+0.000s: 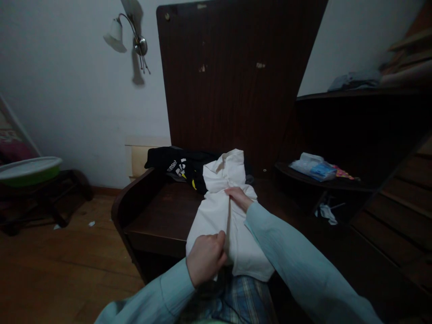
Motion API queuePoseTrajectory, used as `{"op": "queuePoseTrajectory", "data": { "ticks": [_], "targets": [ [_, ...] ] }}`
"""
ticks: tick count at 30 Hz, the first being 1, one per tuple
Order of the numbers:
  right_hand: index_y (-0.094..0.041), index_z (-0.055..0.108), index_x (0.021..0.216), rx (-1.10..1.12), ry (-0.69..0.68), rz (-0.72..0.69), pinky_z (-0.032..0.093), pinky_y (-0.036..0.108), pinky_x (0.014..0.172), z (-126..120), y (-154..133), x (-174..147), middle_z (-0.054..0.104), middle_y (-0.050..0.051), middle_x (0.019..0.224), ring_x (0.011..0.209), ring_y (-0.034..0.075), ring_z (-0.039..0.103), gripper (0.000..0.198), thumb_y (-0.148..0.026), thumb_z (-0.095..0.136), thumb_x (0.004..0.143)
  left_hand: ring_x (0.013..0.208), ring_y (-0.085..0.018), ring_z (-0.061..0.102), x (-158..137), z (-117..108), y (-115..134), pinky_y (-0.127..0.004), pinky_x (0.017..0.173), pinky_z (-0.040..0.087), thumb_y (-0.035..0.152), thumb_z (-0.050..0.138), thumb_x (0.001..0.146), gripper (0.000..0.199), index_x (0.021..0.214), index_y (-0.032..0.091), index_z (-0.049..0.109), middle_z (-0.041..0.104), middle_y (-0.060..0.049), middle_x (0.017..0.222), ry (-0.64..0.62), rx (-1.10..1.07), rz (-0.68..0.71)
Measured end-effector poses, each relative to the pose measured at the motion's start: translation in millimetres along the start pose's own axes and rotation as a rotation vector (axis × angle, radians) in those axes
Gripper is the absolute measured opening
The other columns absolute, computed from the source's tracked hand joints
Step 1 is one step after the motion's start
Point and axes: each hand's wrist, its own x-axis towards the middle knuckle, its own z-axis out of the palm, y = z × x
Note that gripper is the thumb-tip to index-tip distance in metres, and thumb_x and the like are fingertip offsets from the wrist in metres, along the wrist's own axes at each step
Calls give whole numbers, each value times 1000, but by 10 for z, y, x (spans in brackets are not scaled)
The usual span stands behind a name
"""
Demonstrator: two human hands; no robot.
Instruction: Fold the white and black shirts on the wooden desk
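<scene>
A white collared shirt [211, 213] lies over the front of the dark wooden bench, its collar end at the back and its lower hem hanging toward my lap. My left hand [206, 256] is closed around the shirt's front edge near the hem, pulling that edge up into a fold. Farther up, my right hand [239, 197] pinches the front opening with thumb and fingers; part of its grip is hidden by cloth. Behind the shirt, a black garment [175, 164] with white and yellow print lies bunched on the bench.
The dark bench [162, 204] has a curved left arm and a tall back panel [232, 81]. At right, a corner shelf [340, 183] carries a plastic packet [313, 166]. A green basin [30, 173] rests on a low stool [72, 184] at left. Above hangs a wall lamp [116, 33].
</scene>
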Motion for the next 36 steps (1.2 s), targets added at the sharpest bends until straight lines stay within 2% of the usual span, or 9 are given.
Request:
{"op": "queuePoseTrajectory", "data": {
  "ticks": [3,6,9,12,16,20,27,32,36],
  "targets": [
    [-13,61,76,-117,15,-44,43,32,74,1,89,23,60,3,74,74,18,56,23,-17,59,53,77,-24,60,135,137,135,-33,66,45,22,42,76,22,97,16,43,63,-10,83,-49,-5,79],
    [-15,60,89,-184,5,-114,41,33,81,8,137,26,59,5,95,88,19,54,38,-14,61,51,78,-23,60,225,269,196,-31,66,45,22,41,77,23,98,17,44,63,-9,86,-65,-76,101],
    [-17,59,94,-229,-17,-190,37,34,88,-7,136,-7,52,6,111,102,20,48,44,-11,61,50,78,-19,60,257,324,178,-27,66,44,21,41,78,24,102,20,45,63,-5,84,-68,-190,118],
    [-15,56,101,-237,-49,-221,39,35,86,-35,115,-81,48,9,116,100,20,49,50,-14,62,52,73,-16,58,218,304,55,-24,64,42,31,43,81,27,106,23,46,63,0,77,-37,-335,132],
    [-17,47,111,-65,-72,-152,45,31,73,-64,116,-215,53,8,109,81,15,56,56,-19,61,57,72,-15,57,82,232,-305,-23,66,41,36,37,84,24,96,22,52,61,-1,76,132,-474,-7],
    [-18,53,94,-64,26,-130,45,28,71,-81,182,-372,57,3,92,81,15,55,40,-20,63,55,78,-17,54,-18,209,-681,-26,72,41,35,41,81,19,82,20,53,58,-4,81,308,-395,-214],
    [-19,53,84,-236,90,-168,42,24,59,-89,269,-500,54,-4,67,58,11,51,28,-17,57,56,78,-17,54,-16,292,-792,-27,73,41,26,47,75,14,88,20,50,56,-2,79,269,-410,-277],
    [-19,56,70,-206,166,-131,41,25,59,-62,266,-429,52,-5,56,56,12,51,17,-16,56,53,72,-15,54,-34,298,-834,-25,68,41,24,47,74,13,86,19,50,55,0,73,267,-561,-233],
    [-18,57,69,-174,170,-119,42,25,57,-50,299,-406,56,-4,57,56,13,53,15,-20,58,54,62,-13,51,-36,347,-926,-22,59,40,30,49,72,17,84,17,52,52,2,65,317,-726,-240]
  ]
}}
